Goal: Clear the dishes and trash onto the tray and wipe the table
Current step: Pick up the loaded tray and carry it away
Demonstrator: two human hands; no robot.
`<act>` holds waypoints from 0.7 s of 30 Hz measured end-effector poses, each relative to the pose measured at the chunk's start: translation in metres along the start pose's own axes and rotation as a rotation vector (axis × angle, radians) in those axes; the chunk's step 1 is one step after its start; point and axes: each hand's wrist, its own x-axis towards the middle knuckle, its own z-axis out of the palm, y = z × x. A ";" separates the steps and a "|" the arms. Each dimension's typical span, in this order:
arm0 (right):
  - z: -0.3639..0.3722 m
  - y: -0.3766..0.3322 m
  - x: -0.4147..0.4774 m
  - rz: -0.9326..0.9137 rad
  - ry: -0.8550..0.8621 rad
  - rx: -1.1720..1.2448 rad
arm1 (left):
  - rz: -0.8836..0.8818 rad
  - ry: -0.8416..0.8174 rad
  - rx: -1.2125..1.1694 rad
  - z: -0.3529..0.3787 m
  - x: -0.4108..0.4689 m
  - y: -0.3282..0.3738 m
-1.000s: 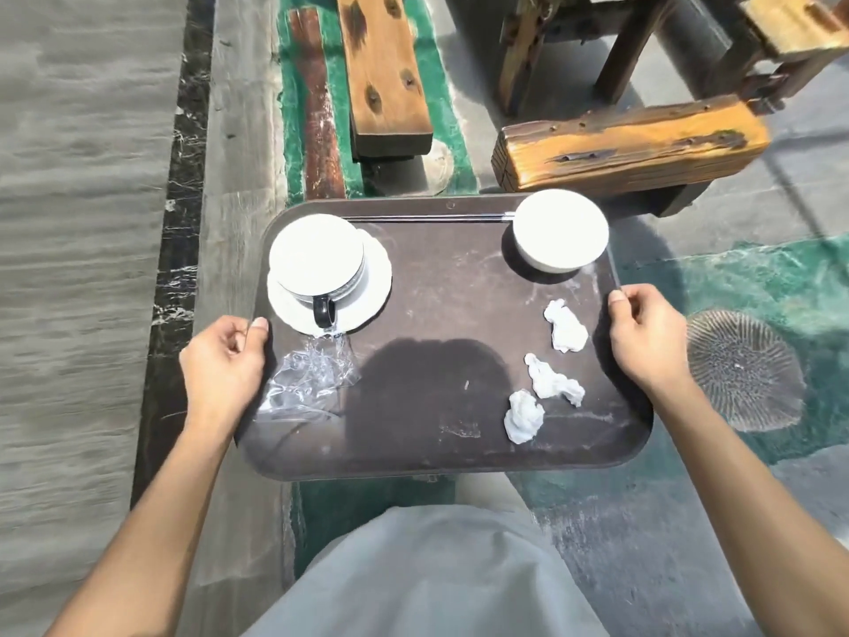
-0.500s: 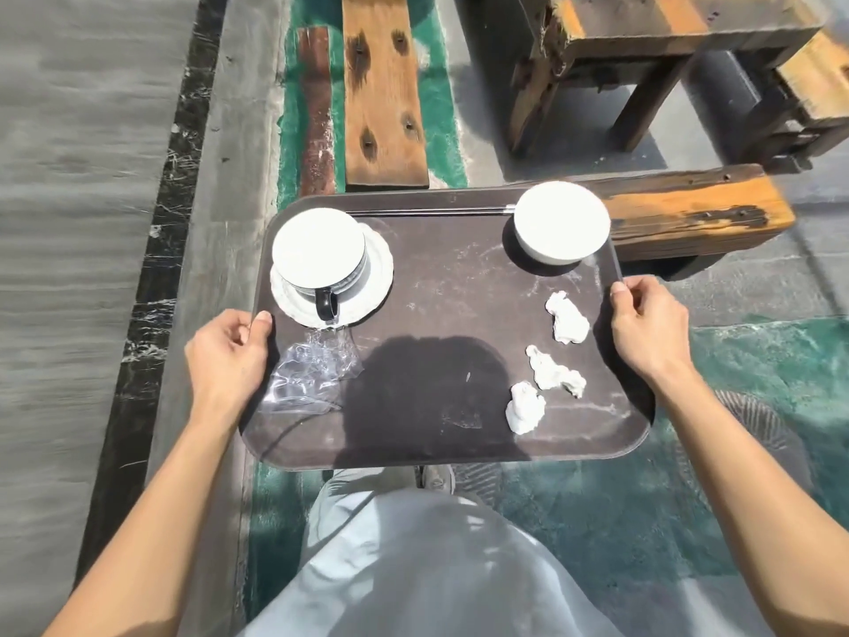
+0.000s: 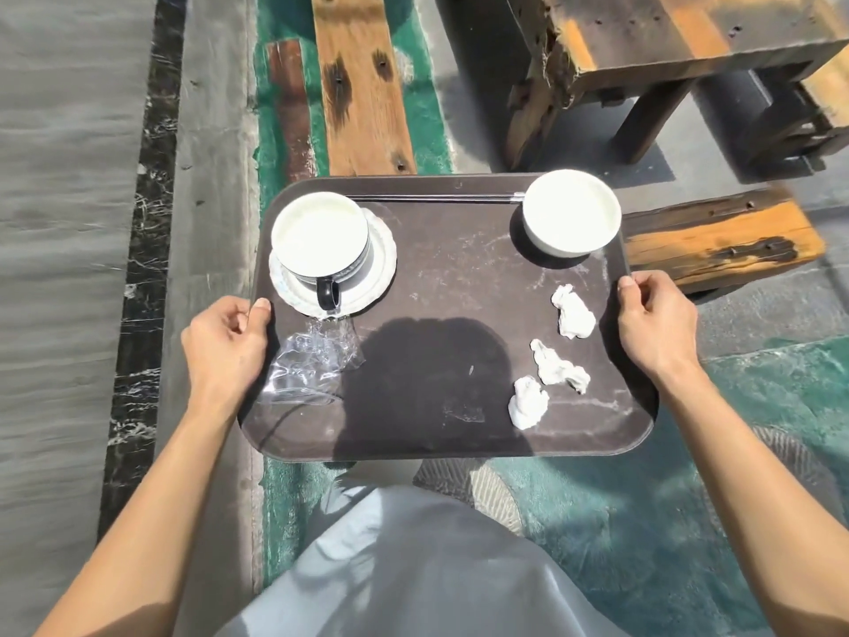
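I carry a dark brown tray (image 3: pixel 450 278) in the air over the floor. My left hand (image 3: pixel 225 342) grips its left rim and my right hand (image 3: pixel 654 324) grips its right rim. On the tray's far left a white cup with a black handle (image 3: pixel 319 243) sits on a white saucer (image 3: pixel 379 264). A white bowl (image 3: pixel 572 218) stands at the far right, with chopsticks (image 3: pixel 432 198) lying along the far rim. Three crumpled white tissues (image 3: pixel 572 312) lie at the right, and a clear plastic wrapper (image 3: pixel 312 360) lies at the near left.
Weathered wooden benches (image 3: pixel 721 241) and a wooden table (image 3: pixel 652 43) stand ahead to the right. A plank bench (image 3: pixel 363 85) lies ahead over green-painted floor. A grey stone strip with a black marble border (image 3: pixel 142 250) runs along the left. My pale trousers (image 3: pixel 413 567) show below the tray.
I have walked forward with the tray: the benches and table have slid nearer and to the right in view. Both hands keep the same grip and the tray's load has not shifted.
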 end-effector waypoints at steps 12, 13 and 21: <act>0.046 -0.078 0.138 0.089 0.060 -0.009 | 0.079 -0.080 0.002 0.044 0.199 0.060; 0.048 -0.082 0.152 0.091 0.063 -0.013 | 0.076 -0.085 -0.002 0.051 0.212 0.065; 0.068 -0.092 0.279 0.079 0.080 -0.010 | 0.059 -0.079 -0.001 0.121 0.307 0.117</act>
